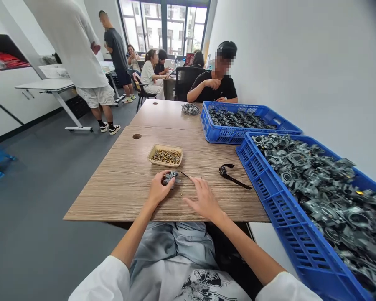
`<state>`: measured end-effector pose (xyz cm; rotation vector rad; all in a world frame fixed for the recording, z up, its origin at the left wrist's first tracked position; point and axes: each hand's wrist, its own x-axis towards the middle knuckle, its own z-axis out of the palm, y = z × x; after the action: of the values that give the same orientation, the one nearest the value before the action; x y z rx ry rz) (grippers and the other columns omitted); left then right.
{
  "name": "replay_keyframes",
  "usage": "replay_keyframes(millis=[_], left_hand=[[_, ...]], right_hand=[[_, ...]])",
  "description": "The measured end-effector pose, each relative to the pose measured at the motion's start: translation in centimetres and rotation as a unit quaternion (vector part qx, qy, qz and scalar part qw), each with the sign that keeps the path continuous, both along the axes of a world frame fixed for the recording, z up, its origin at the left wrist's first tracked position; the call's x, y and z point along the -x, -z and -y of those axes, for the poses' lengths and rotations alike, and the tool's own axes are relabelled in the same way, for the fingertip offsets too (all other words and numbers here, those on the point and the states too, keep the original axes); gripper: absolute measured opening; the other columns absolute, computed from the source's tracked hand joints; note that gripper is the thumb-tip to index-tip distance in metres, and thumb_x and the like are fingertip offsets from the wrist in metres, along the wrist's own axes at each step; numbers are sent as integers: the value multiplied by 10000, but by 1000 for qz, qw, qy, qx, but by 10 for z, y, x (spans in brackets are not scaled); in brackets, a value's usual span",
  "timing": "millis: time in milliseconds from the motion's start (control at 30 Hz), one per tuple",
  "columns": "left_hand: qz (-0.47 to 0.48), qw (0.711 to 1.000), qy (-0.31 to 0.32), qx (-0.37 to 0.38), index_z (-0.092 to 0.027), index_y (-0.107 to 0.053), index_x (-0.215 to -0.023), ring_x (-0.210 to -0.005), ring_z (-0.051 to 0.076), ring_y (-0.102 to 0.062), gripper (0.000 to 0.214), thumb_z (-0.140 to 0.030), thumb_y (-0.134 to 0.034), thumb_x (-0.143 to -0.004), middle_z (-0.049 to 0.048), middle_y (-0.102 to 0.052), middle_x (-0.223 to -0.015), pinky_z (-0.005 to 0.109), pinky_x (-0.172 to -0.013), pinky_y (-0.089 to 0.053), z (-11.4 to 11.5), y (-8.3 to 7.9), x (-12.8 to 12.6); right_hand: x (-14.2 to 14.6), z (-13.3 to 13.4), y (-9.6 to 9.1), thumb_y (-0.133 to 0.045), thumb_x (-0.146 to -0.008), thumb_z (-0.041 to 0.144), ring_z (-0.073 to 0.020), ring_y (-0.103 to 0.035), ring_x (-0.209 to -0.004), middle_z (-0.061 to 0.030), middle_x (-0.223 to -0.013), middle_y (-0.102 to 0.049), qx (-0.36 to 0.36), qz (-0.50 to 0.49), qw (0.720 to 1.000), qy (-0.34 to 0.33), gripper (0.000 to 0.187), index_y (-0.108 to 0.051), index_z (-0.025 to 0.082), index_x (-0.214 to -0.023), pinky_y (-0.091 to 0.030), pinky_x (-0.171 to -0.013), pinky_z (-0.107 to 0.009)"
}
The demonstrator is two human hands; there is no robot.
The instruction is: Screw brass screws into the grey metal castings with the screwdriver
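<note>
My left hand (159, 188) is closed round a small grey metal part (170, 178) and holds it against the wooden table (119, 184). My right hand (202, 199) lies beside it with its fingers stretched out and apart, its fingertips near a thin dark tool (186, 175) on the table. A tiny screw (181, 193) lies between the two hands. Just beyond them stands a shallow beige tray (165, 156) of small brass screws.
A black ratchet-like tool (230, 174) lies to the right. A blue crate (297, 234) of grey metal parts stands at the right edge, a second blue crate (238, 133) behind it. A person in black sits at the table's far end; others stand and sit further back.
</note>
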<state>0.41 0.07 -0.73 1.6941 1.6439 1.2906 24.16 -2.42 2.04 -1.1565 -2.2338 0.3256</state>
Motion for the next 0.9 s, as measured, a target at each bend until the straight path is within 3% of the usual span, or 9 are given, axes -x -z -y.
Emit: replay_keyframes(millis=[100, 167, 333, 433, 500, 567, 733, 800, 900], left_hand=[[1, 1000, 29, 0, -198, -729, -1183, -951, 240, -711, 399, -458, -665, -886, 108, -764, -1093, 396, -872, -570, 1, 2, 2], [3, 998, 56, -2, -199, -728, -1183, -990, 253, -722, 415, -477, -643, -886, 104, -772, -1113, 414, -919, -569, 0, 4, 5], [-10, 996, 87, 14, -186, -733, -1149, -941, 286, -742, 502, -574, -622, -849, 106, -788, -1042, 419, -879, -587, -5, 8, 13], [-19, 983, 180, 18, -193, -724, -1176, -950, 300, -739, 535, -596, -558, -865, 105, -784, -1055, 417, -836, -592, -8, 2, 16], [-18, 966, 258, 20, -204, -699, -1229, -918, 279, -733, 542, -587, -481, -913, 87, -779, -1040, 389, -790, -587, -14, -5, 16], [-48, 956, 288, 11, -207, -687, -1202, -809, 245, -705, 514, -587, -494, -915, 65, -764, -963, 352, -719, -560, -24, -11, 15], [-191, 926, 321, -48, -239, -602, -770, -630, 193, -577, 381, -597, -550, -892, -4, -625, -683, 308, -645, -451, -50, -13, 8], [-214, 916, 335, -56, -239, -543, -683, -610, 187, -560, 429, -613, -528, -892, -10, -594, -641, 299, -635, -427, -54, -7, 8], [-231, 912, 336, -40, -235, -514, -626, -561, 177, -537, 496, -653, -486, -892, -15, -563, -585, 288, -600, -391, -55, 4, 11]], right_hand=[[36, -5, -4, -886, -765, 505, -382, -437, -1450, -207, -1572, -449, 23, -20, 998, -59, 1102, -292, 193, -1638, -380, -1220, -568], [56, -13, -3, -908, -731, 513, -372, -430, -1468, -206, -1571, -445, 44, -31, 996, -75, 1144, -282, 199, -1636, -389, -1223, -548], [72, -28, 3, -910, -719, 334, -330, -590, -1295, -154, -1355, -603, 59, -48, 996, -50, 864, -490, 185, -1460, -498, -1116, -485], [63, -18, -1, -907, -716, 329, -303, -635, -1225, -124, -1292, -641, 62, -64, 996, -5, 769, -557, 189, -1385, -522, -1079, -441], [50, -3, -12, -917, -718, 415, -284, -659, -1184, -107, -1253, -675, 69, -106, 991, 48, 732, -600, 193, -1339, -532, -1055, -409], [31, 19, -30, -915, -719, 465, -261, -688, -1114, -92, -1218, -703, 65, -149, 981, 109, 702, -634, 197, -1303, -549, -1006, -378], [-44, 101, -97, -863, -771, 490, -276, -679, -1164, -104, -1299, -699, -35, -178, 945, 273, 671, -627, 233, -1344, -540, -1013, -382], [-83, 137, -121, -826, -808, 504, -293, -672, -1178, -129, -1333, -681, -108, -168, 899, 389, 641, -624, 224, -1348, -544, -1009, -403], [-147, 190, -141, -776, -839, 544, -270, -689, -1067, -133, -1287, -684, -223, -130, 797, 546, 660, -592, 205, -1374, -571, -930, -404]])
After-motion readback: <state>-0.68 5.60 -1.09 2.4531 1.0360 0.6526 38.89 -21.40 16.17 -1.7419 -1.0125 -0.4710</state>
